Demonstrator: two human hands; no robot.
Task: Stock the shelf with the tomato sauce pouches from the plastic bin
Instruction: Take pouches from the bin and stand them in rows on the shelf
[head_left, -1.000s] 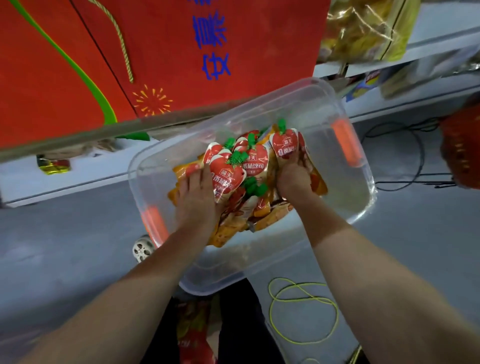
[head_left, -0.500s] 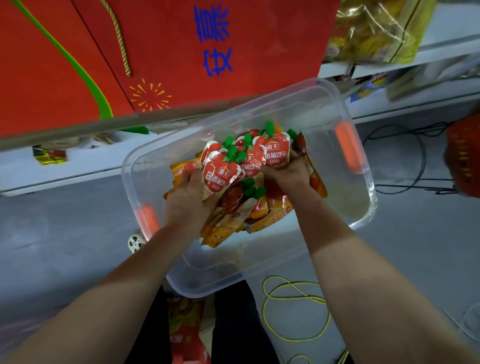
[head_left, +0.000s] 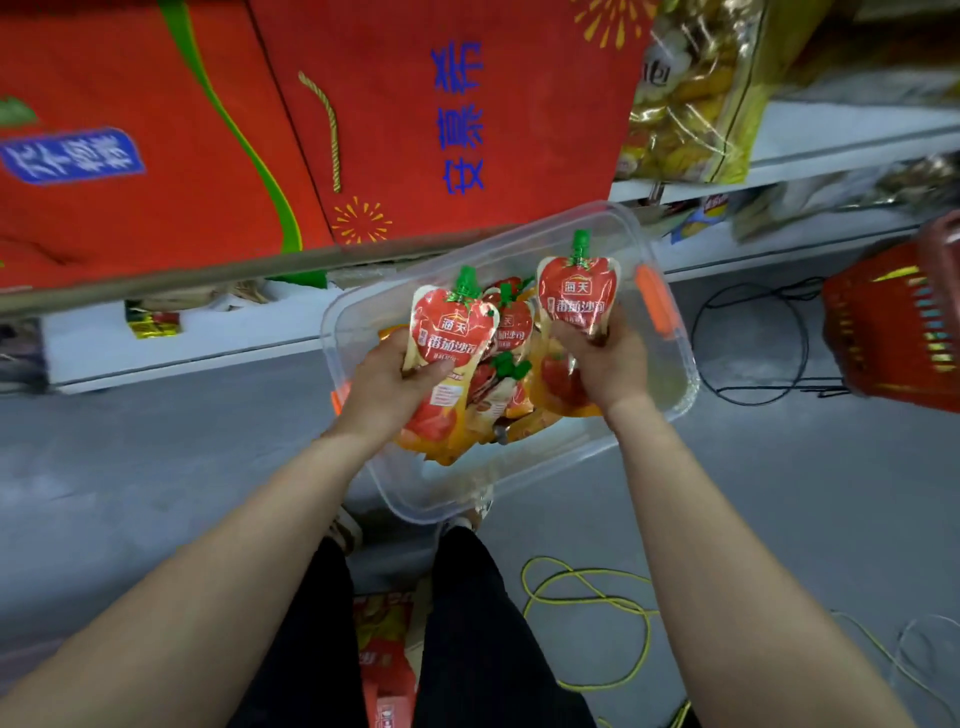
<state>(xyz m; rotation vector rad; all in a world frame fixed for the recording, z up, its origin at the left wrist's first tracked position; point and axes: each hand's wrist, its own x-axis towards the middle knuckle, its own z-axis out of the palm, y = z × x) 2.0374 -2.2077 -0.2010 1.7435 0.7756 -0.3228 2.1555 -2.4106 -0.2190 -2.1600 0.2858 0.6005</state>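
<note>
A clear plastic bin (head_left: 670, 364) with orange latches lies on the grey floor in front of my feet. Several red tomato sauce pouches (head_left: 506, 384) with green caps are piled inside it. My left hand (head_left: 387, 384) grips a bunch of pouches (head_left: 452, 332) by their lower halves, lifted above the bin's left side. My right hand (head_left: 605, 364) holds another bunch of pouches (head_left: 577, 293) upright over the bin's right half. The white shelf (head_left: 197, 343) runs behind the bin, low to the floor.
Large red gift boxes (head_left: 208, 130) fill the shelf level above. Yellow snack bags (head_left: 691, 93) sit on the upper right shelf. A red shopping basket (head_left: 898, 327) stands at right beside black cables (head_left: 753, 343). A yellow cord (head_left: 587, 613) loops on the floor by my legs.
Both hands have closed on bunches of pouches and raised them out of the pile, moving apart. The view has tilted so the bin looks farther away.
</note>
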